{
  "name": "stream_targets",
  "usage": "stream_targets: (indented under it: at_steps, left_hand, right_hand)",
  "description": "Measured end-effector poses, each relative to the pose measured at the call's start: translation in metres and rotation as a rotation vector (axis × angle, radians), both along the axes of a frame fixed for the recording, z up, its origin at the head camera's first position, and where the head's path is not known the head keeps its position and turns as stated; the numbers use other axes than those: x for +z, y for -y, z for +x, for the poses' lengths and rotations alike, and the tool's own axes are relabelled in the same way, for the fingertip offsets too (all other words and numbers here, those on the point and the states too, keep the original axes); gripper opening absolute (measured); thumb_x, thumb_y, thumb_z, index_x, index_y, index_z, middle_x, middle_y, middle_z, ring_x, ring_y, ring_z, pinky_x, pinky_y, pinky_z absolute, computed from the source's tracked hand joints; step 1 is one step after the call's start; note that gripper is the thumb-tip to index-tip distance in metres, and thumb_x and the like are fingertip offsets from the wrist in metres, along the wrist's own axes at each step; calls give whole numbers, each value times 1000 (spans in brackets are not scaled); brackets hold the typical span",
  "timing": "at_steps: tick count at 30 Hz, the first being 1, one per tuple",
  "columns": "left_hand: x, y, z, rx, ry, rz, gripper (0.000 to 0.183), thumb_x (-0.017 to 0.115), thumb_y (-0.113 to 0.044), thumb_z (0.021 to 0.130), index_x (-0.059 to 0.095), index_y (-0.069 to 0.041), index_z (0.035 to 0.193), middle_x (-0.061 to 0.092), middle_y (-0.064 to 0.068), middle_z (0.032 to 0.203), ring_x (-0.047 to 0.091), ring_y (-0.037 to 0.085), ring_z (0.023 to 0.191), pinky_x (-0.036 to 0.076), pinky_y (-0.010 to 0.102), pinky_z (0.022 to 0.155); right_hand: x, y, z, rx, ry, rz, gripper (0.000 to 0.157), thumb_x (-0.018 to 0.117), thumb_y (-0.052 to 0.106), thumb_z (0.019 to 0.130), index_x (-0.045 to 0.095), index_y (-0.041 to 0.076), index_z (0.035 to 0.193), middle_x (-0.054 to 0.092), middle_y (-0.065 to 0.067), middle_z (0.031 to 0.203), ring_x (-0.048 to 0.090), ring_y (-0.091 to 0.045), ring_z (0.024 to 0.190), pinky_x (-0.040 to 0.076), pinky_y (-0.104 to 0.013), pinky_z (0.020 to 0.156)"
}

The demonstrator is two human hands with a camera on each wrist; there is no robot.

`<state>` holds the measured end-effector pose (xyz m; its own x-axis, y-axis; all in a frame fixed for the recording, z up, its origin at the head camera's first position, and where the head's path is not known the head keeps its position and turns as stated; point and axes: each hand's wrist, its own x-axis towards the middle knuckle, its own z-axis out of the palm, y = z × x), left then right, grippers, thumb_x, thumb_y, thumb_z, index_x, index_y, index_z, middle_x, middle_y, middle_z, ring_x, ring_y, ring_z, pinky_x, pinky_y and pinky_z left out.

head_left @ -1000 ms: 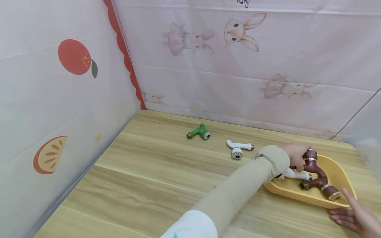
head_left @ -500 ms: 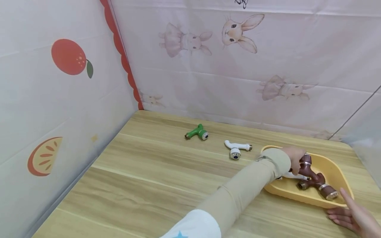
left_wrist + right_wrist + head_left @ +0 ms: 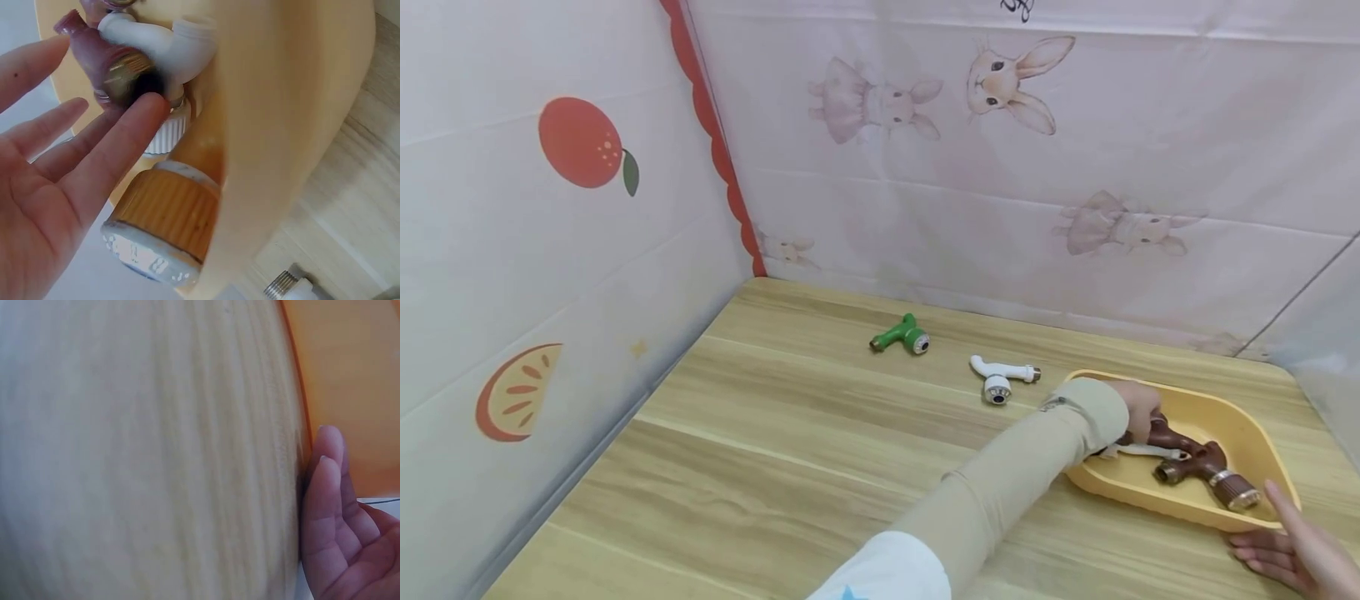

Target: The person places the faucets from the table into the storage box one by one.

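Observation:
My left hand (image 3: 1138, 410) reaches into the yellow tray (image 3: 1262, 437), over brown faucets (image 3: 1234, 490) lying inside. In the left wrist view its fingers (image 3: 119, 144) are extended and spread, a fingertip right at the brass end of a dark reddish-brown faucet (image 3: 87, 53). A white faucet (image 3: 150, 40) lies beside that one, and an orange-yellow faucet (image 3: 162, 215) with a ribbed knob sits nearer the camera. At the tray's near right corner is my right hand (image 3: 1300, 546), thumb up by the rim and fairly straight fingers (image 3: 325, 506) against the outer wall.
On the wood-grain table (image 3: 775, 417), a green faucet (image 3: 891, 336) and a white faucet (image 3: 1007, 372) lie left of the tray. Printed cloth walls (image 3: 887, 192) stand behind and to the left. My left sleeve (image 3: 1000, 500) crosses the table's front.
The upper brown faucet has shifted left and lower in the tray with my left hand, its knob now hidden behind the hand. My right hand stays at the tray's corner.

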<state>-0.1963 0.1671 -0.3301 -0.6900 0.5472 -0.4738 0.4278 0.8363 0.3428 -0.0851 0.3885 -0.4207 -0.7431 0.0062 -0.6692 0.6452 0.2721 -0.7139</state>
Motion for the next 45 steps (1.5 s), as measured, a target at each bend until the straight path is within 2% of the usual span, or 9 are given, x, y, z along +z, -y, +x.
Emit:
stream_targets:
  at_steps: [11, 15, 18, 20, 24, 32, 36, 41, 45]
  left_hand:
    - [13, 1, -5, -121, 4, 35, 55, 60, -21, 87, 39, -26, 137, 38, -21, 133, 36, -9, 115, 32, 9, 85]
    - [25, 8, -1, -114, 59, 92, 55, 61, -20, 88, 38, -27, 138, 36, -21, 134, 48, -5, 94, 38, 11, 69]
    - [32, 14, 1, -182, 34, 106, 57, 61, -20, 87, 37, -25, 139, 36, -19, 136, 48, -4, 99, 39, 12, 76]
    - [36, 16, 2, -234, -3, 108, 58, 62, -21, 87, 36, -23, 139, 34, -18, 137, 37, -6, 116, 31, 11, 90]
    - [46, 22, 6, -254, -7, 127, 59, 62, -22, 87, 35, -25, 139, 32, -19, 139, 28, -7, 123, 24, 9, 95]
    - [56, 33, 11, -278, -12, 211, 61, 65, -19, 84, 37, -24, 138, 41, -18, 131, 50, -3, 94, 36, 8, 78]
    - [57, 42, 8, -305, -47, 228, 59, 63, -21, 86, 37, -22, 138, 54, -12, 113, 53, -1, 84, 40, 10, 69]
    - [57, 55, 6, -328, -87, 240, 55, 62, -23, 87, 39, -20, 137, 59, -9, 92, 55, 0, 79, 41, 10, 68]
    - [56, 60, 5, -356, -109, 267, 51, 61, -25, 88, 42, -19, 135, 60, -9, 95, 54, -2, 82, 39, 9, 72]
  right_hand:
    - [-1, -4, 2, 21, -13, -22, 98, 8, 66, 86, -35, -14, 121, 67, -13, 79, 66, -26, 77, 52, -37, 73]
    - [-2, -3, 0, 10, -17, -21, 100, 10, 66, 86, -26, -20, 124, 67, -13, 79, 66, -26, 77, 52, -37, 73]
    - [-3, 0, 1, -11, -15, -34, 103, 12, 66, 86, -18, -24, 126, 67, -12, 79, 66, -26, 77, 52, -37, 73]
    - [-3, 1, 1, -15, -13, -33, 104, 12, 66, 86, -15, -25, 126, 67, -12, 79, 66, -25, 77, 52, -37, 73]
    - [-3, 0, 0, -5, -18, -14, 104, 11, 67, 86, -15, -25, 127, 67, -12, 80, 66, -25, 77, 52, -37, 73]
    - [-1, 1, 3, -12, -21, -6, 104, 10, 67, 85, -15, -25, 126, 67, -12, 80, 66, -25, 76, 52, -37, 73]
    - [2, 5, 4, -16, -32, -10, 103, 12, 65, 87, -11, -27, 125, 67, -11, 80, 66, -23, 76, 52, -36, 73]
    - [6, 7, 4, -19, -42, 8, 103, 13, 65, 87, -5, -28, 127, 67, -10, 80, 65, -21, 75, 52, -34, 72]
    - [7, 7, 5, -32, -38, 6, 105, 13, 66, 86, -6, -28, 126, 67, -10, 78, 65, -20, 74, 52, -35, 71]
